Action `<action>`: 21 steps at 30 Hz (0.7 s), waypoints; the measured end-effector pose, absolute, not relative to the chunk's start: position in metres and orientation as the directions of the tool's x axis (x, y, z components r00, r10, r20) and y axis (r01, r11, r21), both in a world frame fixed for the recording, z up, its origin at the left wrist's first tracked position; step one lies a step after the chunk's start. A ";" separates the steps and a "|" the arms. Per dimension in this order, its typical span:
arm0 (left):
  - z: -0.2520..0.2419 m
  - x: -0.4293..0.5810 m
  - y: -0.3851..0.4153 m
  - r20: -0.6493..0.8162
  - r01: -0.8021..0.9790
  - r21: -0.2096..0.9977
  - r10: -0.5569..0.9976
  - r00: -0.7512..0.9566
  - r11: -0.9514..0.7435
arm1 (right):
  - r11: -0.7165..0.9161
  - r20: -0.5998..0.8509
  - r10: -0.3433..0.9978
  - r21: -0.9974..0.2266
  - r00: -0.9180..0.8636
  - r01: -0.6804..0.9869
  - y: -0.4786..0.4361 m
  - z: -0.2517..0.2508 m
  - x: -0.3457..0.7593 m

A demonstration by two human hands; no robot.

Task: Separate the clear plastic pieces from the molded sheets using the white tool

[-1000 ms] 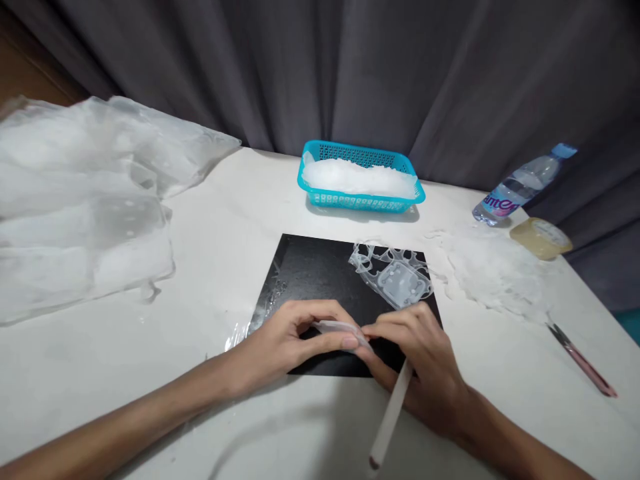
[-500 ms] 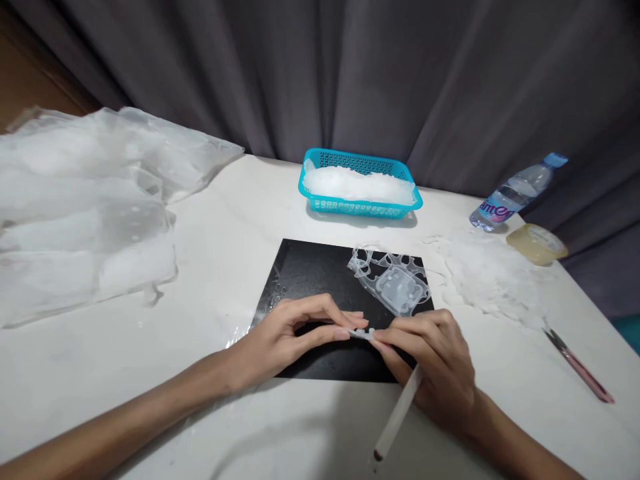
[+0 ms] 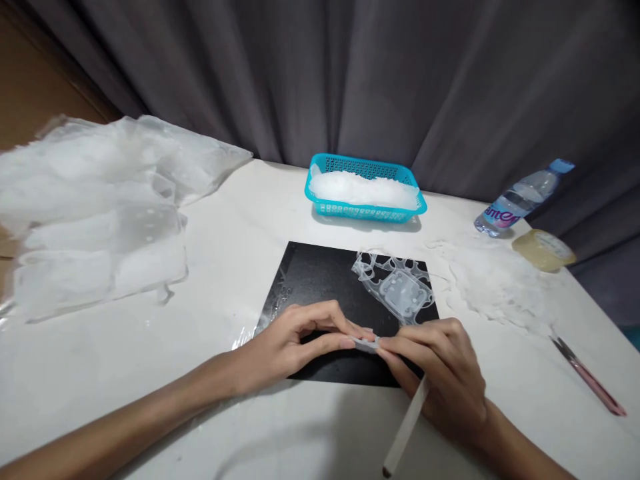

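Between the fingertips of both hands is a small translucent whitish piece (image 3: 366,344), held over a black mat (image 3: 320,273). My left hand (image 3: 310,333) pinches its left end between thumb and fingers. At its right end, my right hand (image 3: 440,367) pinches with thumb and forefinger. A thin white-handled stick-like tool (image 3: 407,427) is also tucked in my right hand, its handle pointing down toward me; its other end is hidden by the fingers. Just beyond lies a clear plastic sheet (image 3: 406,293) with a rounded frosted panel and cut-out loops, on the mat's far right corner.
A blue basket (image 3: 367,212) with white pieces stands at the back. Piled clear plastic bags (image 3: 110,227) cover the left side. To the right are a water bottle (image 3: 520,200), a tape roll (image 3: 545,251), transparent scraps (image 3: 495,280) and pink-handled snips (image 3: 590,380).
The whole view has shifted slightly, so everything appears a little lower and further right. The small piece is tilted differently, showing more of its near side. Both hands keep their pinch.
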State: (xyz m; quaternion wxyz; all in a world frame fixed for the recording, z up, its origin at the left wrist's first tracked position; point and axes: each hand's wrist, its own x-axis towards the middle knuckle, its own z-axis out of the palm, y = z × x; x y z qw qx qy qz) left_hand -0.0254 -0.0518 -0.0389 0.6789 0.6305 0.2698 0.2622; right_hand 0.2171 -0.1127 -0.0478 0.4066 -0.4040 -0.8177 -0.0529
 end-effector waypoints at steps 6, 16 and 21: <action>-0.043 -0.025 -0.049 -0.041 -0.038 0.994 0.682 0.730 0.100 | 0.676 0.717 0.597 -0.206 -0.360 0.708 -0.114 -0.048 0.218; -0.045 -0.026 -0.047 -0.115 0.186 0.982 0.716 0.689 -0.020 | 0.584 0.723 0.614 -0.146 -0.316 0.799 -0.102 -0.040 0.234; -0.041 -0.028 -0.048 -0.109 0.294 0.949 0.759 0.642 -0.112 | 0.190 0.857 0.509 -0.026 -0.076 0.982 -0.062 -0.027 0.314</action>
